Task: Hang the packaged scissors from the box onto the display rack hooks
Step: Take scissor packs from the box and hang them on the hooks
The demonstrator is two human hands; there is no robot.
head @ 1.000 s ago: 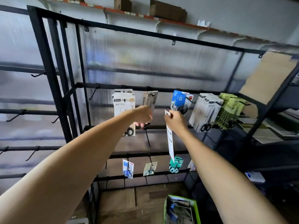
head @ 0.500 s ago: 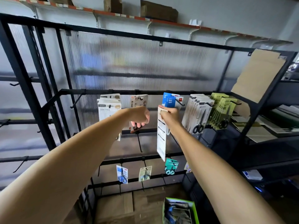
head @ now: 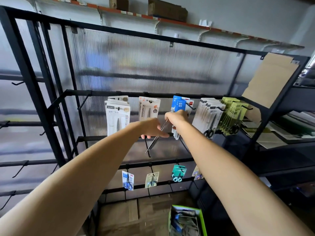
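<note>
A black display rack (head: 119, 93) carries hooks with hanging scissors packs. My right hand (head: 177, 119) grips a packaged scissors (head: 154, 140), seen edge-on and slanting down to the left, just below the blue packs (head: 178, 103) on their hook (head: 190, 106). My left hand (head: 150, 128) is at the bottom of the hanging white "SCISSORS" pack (head: 149, 109). Its fingers curl under that pack and its thumb points right, touching the slanted pack. The green box (head: 170, 217) with more packs stands on the floor below.
White packs (head: 117, 114) hang at the left. Grey-white packs (head: 208, 114) and green packs (head: 233, 114) hang at the right. Small packs (head: 127, 180) hang on a lower bar. Bare hooks (head: 17, 83) stick out at far left. A cardboard sheet (head: 269, 79) leans at the right.
My right hand has lifted its pack toward the blue packs' hook, and the pack has turned from flat-on to edge-on. My left hand stays at the neighbouring hanging pack.
</note>
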